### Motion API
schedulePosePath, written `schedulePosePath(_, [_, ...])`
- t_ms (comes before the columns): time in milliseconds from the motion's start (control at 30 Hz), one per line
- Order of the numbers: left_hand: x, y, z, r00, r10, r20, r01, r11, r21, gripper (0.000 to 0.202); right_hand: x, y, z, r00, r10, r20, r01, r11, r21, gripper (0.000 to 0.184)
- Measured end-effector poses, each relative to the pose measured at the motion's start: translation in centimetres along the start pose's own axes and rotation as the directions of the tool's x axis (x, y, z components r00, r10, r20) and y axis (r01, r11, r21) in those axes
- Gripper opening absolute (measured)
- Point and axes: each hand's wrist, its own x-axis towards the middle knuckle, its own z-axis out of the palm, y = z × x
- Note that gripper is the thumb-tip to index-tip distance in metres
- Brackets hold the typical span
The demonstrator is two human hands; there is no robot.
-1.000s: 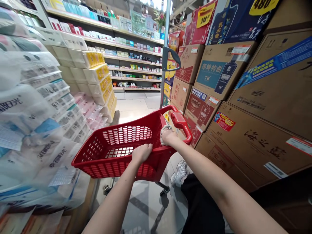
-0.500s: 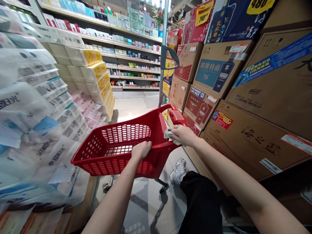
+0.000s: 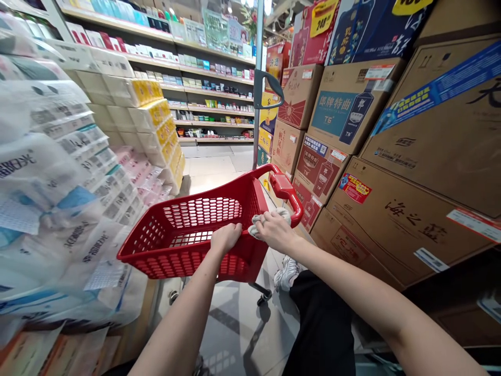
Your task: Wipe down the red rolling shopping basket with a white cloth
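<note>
A red plastic shopping cart [image 3: 172,262] stands in front of me, its basket pierced with rows of holes. My left hand [image 3: 226,237] is closed over the near rim of the basket. Against the same rim, farther right and close to the handle end, my right hand [image 3: 276,230] presses a crumpled whitish cloth [image 3: 256,225]. Parts of the cloth stick out on both sides of the fingers. The cart's red handle [image 3: 294,201] curves just beyond my right hand, with nothing on it.
Cardboard cartons [image 3: 395,219] are stacked along the right. Plastic-wrapped tissue packs [image 3: 70,209] pile up on the left. Behind the cart rises a grey metal pole [image 3: 259,130] with a dark loop. Stocked shelves [image 3: 215,96] line the back. My shoe [image 3: 287,272] is beside the cart's wheel.
My right hand has moved left and slightly down with the cloth, from beside the handle onto the near rim, closer to my left hand. The left hand keeps its hold.
</note>
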Motion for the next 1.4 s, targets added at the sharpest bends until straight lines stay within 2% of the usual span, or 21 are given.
schedulePosePath(67, [0.0, 0.0, 0.0, 1.000, 0.004, 0.011, -0.004, 1.000, -0.016, 0.056, -0.8, 1.2, -0.2, 1.000, -0.014, -0.013, 0.014, 1.000, 0.000, 0.031])
schedulePosePath(200, [0.2, -0.1, 0.1, 0.999, 0.019, 0.026, -0.018, 0.999, -0.034, 0.056, -2.7, 3.2, -0.6, 0.998, 0.069, -0.002, -0.069, 0.997, -0.016, 0.034])
schedulePosePath(333, [0.4, -0.1, 0.2, 1.000, 0.014, 0.028, -0.013, 0.999, -0.030, 0.055, -2.3, 2.8, -0.8, 0.994, 0.106, 0.032, -0.104, 0.993, -0.049, 0.035])
schedulePosePath(500, [0.4, -0.4, 0.3, 0.999, 0.040, 0.024, -0.040, 0.999, -0.007, 0.055, -0.5, 1.6, -0.9, 0.994, 0.032, 0.103, -0.031, 0.999, -0.017, 0.039])
schedulePosePath(733, [0.2, -0.7, 0.5, 0.994, 0.107, 0.020, -0.108, 0.994, 0.024, 0.054, -0.9, 3.0, -0.9, 0.995, -0.014, 0.100, 0.011, 0.999, 0.034, 0.045])
schedulePosePath(933, [-0.2, -1.1, 0.5, 0.979, 0.203, 0.019, -0.204, 0.976, 0.071, 0.055, 0.3, 3.3, -0.7, 0.977, 0.161, 0.136, -0.176, 0.979, 0.102, 0.053])
schedulePosePath(1033, [-0.4, -2.4, 0.7, 0.977, 0.214, 0.004, -0.214, 0.972, 0.102, 0.061, 1.6, 3.7, -0.6, 0.942, 0.241, 0.235, -0.275, 0.954, 0.122, 0.057])
schedulePosePath(1133, [-0.6, -4.3, 0.9, 0.983, 0.183, -0.014, -0.180, 0.977, 0.116, 0.067, 2.0, 4.0, -0.6, 0.928, 0.231, 0.291, -0.279, 0.951, 0.136, 0.059])
schedulePosePath(1200, [-0.6, -5.3, 1.1, 0.988, 0.150, -0.024, -0.146, 0.981, 0.126, 0.069, 1.5, 3.7, -0.5, 0.949, 0.204, 0.239, -0.240, 0.962, 0.133, 0.058])
schedulePosePath(1267, [-0.6, -5.7, 1.3, 0.992, 0.119, -0.038, -0.113, 0.985, 0.134, 0.070, 0.6, 3.1, -0.2, 0.972, 0.199, 0.125, -0.213, 0.970, 0.119, 0.057])
schedulePosePath(1333, [-0.7, -5.7, 1.4, 0.994, 0.099, -0.053, -0.092, 0.987, 0.134, 0.069, -0.1, 2.3, 0.2, 0.971, 0.239, 0.018, -0.240, 0.966, 0.098, 0.056])
schedulePosePath(1400, [-0.8, -5.3, 1.3, 0.995, 0.086, -0.055, -0.079, 0.990, 0.120, 0.069, -0.2, 2.0, 0.7, 0.955, 0.294, -0.035, -0.291, 0.954, 0.078, 0.055])
